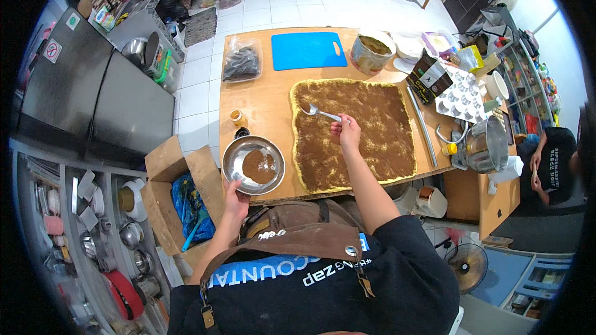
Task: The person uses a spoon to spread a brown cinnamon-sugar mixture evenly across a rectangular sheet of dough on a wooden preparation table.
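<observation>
A flat yellow sheet of dough (357, 142), nearly all covered with brown powder, lies on the wooden table. Over its upper part my right hand (346, 132) grips the handle of a metal spoon (321, 112), whose bowl points left. Paler yellow patches show through the powder in the middle and toward the right. At the table's near left edge, my left hand (234, 195) holds a round steel bowl (231, 160) by its rim. Some brown powder (258, 167) lies inside that bowl.
A blue cutting board (308, 51) and a plastic tub (243, 62) lie at the far side. Right of the dough are a metal tube (422, 125), a black pouch (428, 79) and a mixer bowl (486, 144). An open carton (162, 183) stands left; another person (552, 167) sits right.
</observation>
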A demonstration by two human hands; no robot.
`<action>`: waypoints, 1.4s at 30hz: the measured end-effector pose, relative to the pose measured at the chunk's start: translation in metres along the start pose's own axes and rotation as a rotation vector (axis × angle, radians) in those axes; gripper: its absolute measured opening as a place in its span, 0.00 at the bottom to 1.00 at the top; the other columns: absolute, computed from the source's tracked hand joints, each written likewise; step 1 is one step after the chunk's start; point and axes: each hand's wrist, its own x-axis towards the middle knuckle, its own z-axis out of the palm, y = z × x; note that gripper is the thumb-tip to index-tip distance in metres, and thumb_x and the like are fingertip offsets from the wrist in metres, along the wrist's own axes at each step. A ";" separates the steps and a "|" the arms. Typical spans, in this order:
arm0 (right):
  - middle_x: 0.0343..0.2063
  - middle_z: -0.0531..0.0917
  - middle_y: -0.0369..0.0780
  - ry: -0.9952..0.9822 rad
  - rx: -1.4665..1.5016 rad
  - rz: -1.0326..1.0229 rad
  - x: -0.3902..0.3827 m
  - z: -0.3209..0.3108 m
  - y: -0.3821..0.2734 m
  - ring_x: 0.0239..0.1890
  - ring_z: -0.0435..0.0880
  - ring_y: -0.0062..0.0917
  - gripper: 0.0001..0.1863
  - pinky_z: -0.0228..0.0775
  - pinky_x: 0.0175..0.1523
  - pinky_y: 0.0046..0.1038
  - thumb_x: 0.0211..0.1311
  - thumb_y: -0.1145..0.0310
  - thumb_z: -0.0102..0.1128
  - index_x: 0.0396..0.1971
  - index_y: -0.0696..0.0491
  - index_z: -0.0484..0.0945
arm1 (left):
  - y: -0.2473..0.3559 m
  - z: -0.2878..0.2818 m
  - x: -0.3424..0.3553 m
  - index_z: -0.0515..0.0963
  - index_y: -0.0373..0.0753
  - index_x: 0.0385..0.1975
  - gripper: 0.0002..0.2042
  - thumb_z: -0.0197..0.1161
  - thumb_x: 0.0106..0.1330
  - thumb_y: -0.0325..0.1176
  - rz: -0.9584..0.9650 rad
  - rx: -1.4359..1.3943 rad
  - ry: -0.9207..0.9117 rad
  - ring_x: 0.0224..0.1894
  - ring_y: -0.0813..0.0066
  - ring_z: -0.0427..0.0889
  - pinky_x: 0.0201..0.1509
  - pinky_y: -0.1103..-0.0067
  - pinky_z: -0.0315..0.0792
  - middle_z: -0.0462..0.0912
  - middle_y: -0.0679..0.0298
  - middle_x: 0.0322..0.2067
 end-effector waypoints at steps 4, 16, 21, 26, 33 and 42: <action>0.21 0.77 0.38 0.031 -0.068 -0.035 0.020 0.007 0.006 0.20 0.76 0.17 0.12 0.69 0.24 0.18 0.64 0.65 0.42 0.39 0.56 0.70 | 0.005 -0.010 -0.009 0.65 0.44 0.47 0.20 0.53 0.51 0.35 0.006 -0.002 0.003 0.48 0.70 0.70 0.52 0.70 0.64 0.71 0.66 0.44; 0.18 0.76 0.39 0.143 -0.049 -0.112 0.039 0.012 0.007 0.16 0.74 0.19 0.11 0.68 0.20 0.20 0.63 0.67 0.42 0.37 0.58 0.70 | 0.007 -0.038 -0.010 0.59 0.49 0.49 0.23 0.53 0.51 0.32 0.057 -0.120 0.010 0.47 0.68 0.69 0.48 0.66 0.67 0.68 0.64 0.45; 0.18 0.76 0.39 0.151 0.011 -0.137 0.057 -0.003 0.008 0.16 0.74 0.19 0.11 0.68 0.20 0.20 0.63 0.67 0.41 0.37 0.58 0.69 | 0.013 -0.024 -0.013 0.60 0.48 0.48 0.22 0.54 0.50 0.31 0.000 -0.125 -0.023 0.47 0.68 0.69 0.49 0.66 0.66 0.69 0.64 0.44; 0.18 0.76 0.40 0.196 0.076 -0.136 0.058 -0.020 -0.001 0.16 0.74 0.19 0.11 0.67 0.20 0.19 0.64 0.67 0.41 0.37 0.59 0.68 | 0.014 -0.027 -0.010 0.62 0.46 0.46 0.21 0.55 0.50 0.31 -0.004 -0.130 0.012 0.47 0.69 0.69 0.50 0.69 0.65 0.70 0.64 0.44; 0.20 0.76 0.40 0.367 0.074 -0.206 0.069 -0.073 -0.018 0.17 0.74 0.19 0.11 0.69 0.21 0.20 0.64 0.67 0.41 0.38 0.58 0.68 | 0.013 -0.024 -0.002 0.63 0.45 0.45 0.20 0.54 0.49 0.30 -0.034 -0.091 0.006 0.46 0.69 0.70 0.49 0.69 0.65 0.71 0.66 0.44; 0.20 0.76 0.40 0.334 0.011 -0.187 0.055 -0.070 -0.020 0.18 0.75 0.20 0.11 0.69 0.22 0.19 0.64 0.67 0.41 0.38 0.58 0.69 | 0.010 -0.016 0.005 0.64 0.37 0.48 0.21 0.50 0.53 0.35 -0.018 -0.021 -0.052 0.50 0.66 0.69 0.55 0.69 0.63 0.70 0.61 0.48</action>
